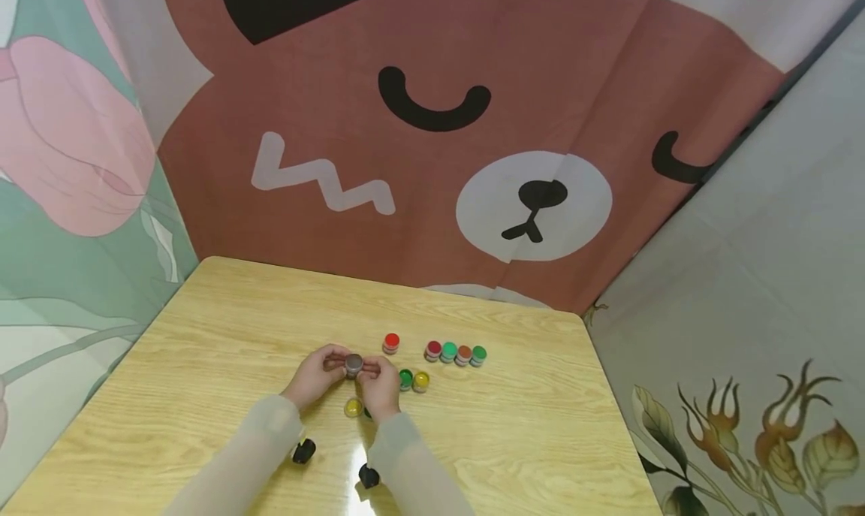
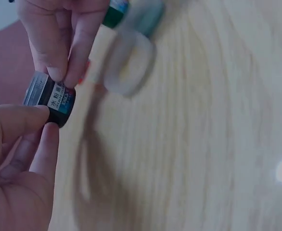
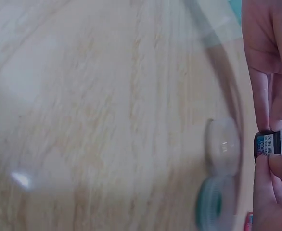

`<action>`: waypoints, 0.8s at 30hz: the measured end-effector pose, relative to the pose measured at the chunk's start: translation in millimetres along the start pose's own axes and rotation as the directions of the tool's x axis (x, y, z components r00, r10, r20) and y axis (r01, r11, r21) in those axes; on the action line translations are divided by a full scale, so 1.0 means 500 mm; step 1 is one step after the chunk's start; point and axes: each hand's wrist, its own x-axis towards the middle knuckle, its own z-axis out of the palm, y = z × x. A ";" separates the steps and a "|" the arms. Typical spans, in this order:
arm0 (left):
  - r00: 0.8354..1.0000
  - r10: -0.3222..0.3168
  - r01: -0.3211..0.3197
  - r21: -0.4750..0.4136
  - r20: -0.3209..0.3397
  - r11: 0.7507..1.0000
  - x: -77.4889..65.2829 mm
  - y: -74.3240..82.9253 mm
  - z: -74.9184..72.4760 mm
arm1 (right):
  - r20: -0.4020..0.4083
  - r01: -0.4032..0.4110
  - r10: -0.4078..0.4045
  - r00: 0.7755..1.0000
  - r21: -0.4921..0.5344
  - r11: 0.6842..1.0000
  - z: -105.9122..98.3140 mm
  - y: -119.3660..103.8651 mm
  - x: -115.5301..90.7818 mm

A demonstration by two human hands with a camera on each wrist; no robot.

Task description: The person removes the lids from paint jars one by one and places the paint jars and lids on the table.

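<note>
Paint jar (image 1: 354,366) is pinched in the fingers of left hand (image 1: 316,378) and right hand (image 1: 381,388), over the wood-grain tabletop (image 1: 534,418). Spillage could be caused if its clear lid (image 2: 35,88) is loosened abruptly.

left fingers (image 1: 336,349) and right fingers (image 1: 372,361) pinching a grey-topped jar (image 1: 354,364), four lined-up jars (image 1: 449,353) (red jar (image 1: 391,342) apart), wooden table (image 1: 541,411)

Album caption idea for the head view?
Left hand and right hand hold a small jar over a wooden table.
</note>
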 end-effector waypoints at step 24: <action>0.999 0.044 -0.043 0.032 -0.017 0.999 -0.164 0.089 0.186 | 0.164 -0.085 0.073 0.984 0.066 0.994 -0.228 0.021 -0.155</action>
